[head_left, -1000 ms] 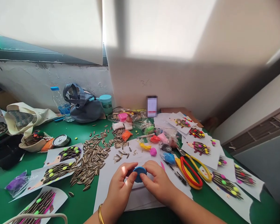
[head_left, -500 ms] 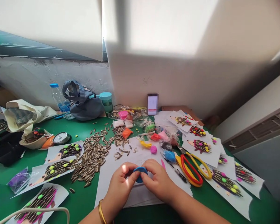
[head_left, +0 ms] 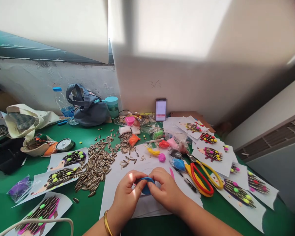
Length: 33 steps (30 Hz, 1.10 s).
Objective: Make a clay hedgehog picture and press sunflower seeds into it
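A flat, rounded piece of blue modelling clay (head_left: 146,185) is pinched between my two hands, above stacked white paper (head_left: 113,196). My left hand (head_left: 130,190) grips its left side with thumb and fingers; a gold bangle circles that wrist. The right side is held by my right hand (head_left: 165,189), thumb in front. Beyond the hands lie a pink clay ball (head_left: 162,157), yellow clay (head_left: 153,151) and a bag of blue clay (head_left: 178,163). To the left spreads a heap of striped sunflower seeds (head_left: 98,164).
Red and yellow scissors (head_left: 202,180) and black pens (head_left: 188,181) lie at right. Hedgehog pictures (head_left: 238,193) with seed spines sit on both sides. A phone (head_left: 161,109) leans on the wall near a blue bag (head_left: 90,109) and a bottle (head_left: 67,109). A pale cable (head_left: 39,221) crosses the lower left.
The blue clay has tilted and shifted slightly down between my fingers, showing a little more of its flat face. Both hands stay in nearly the same place.
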Available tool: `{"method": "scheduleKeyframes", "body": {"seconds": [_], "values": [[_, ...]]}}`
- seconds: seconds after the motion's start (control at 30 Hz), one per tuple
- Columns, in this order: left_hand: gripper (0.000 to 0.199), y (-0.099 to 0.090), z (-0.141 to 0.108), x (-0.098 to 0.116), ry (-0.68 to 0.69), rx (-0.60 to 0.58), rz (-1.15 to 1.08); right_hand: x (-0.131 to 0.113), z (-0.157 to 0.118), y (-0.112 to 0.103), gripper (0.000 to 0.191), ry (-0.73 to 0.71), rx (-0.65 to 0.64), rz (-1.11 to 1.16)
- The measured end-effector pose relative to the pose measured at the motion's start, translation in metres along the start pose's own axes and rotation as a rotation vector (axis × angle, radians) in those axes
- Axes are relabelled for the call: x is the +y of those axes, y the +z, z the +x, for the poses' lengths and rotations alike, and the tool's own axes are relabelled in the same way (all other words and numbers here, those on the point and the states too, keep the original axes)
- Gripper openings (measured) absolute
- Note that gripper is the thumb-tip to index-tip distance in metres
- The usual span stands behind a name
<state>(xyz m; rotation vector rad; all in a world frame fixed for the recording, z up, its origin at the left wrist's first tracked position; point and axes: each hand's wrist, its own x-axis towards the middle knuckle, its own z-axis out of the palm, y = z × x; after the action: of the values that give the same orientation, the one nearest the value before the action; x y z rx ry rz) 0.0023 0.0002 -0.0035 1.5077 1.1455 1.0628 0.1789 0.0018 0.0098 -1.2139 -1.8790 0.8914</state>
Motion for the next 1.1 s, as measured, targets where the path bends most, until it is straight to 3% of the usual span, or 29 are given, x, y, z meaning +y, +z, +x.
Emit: {"method": "scheduleKeyframes", "body": {"seconds": [0.13,0.23,0.33,0.53,0.73,0.9,1.1], "values": [[0.025,0.000,0.001,0.001,-0.093,0.017,-0.049,0.002,0.001,-0.001,0.016,0.025,0.021,0.026],[0.034,0.001,0.001,0.002,-0.043,0.045,-0.018,0.002,0.001,-0.002,0.017,0.033,0.013,0.013],[0.023,0.001,0.002,0.004,-0.017,0.032,0.002,0.001,0.001,-0.002,0.018,0.023,0.005,0.018],[0.028,0.001,0.005,0.010,-0.168,0.074,-0.157,0.000,0.000,-0.002,0.015,0.056,-0.010,0.080],[0.025,0.002,0.003,0.008,-0.121,0.067,-0.097,-0.002,0.001,-0.003,0.010,0.098,0.018,0.074],[0.028,0.001,0.002,0.003,-0.054,0.001,-0.044,-0.001,0.001,-0.002,0.007,0.051,0.008,0.011],[0.029,0.003,0.003,0.006,-0.149,0.031,-0.185,0.003,-0.001,-0.003,0.010,0.103,0.105,0.132]]}}
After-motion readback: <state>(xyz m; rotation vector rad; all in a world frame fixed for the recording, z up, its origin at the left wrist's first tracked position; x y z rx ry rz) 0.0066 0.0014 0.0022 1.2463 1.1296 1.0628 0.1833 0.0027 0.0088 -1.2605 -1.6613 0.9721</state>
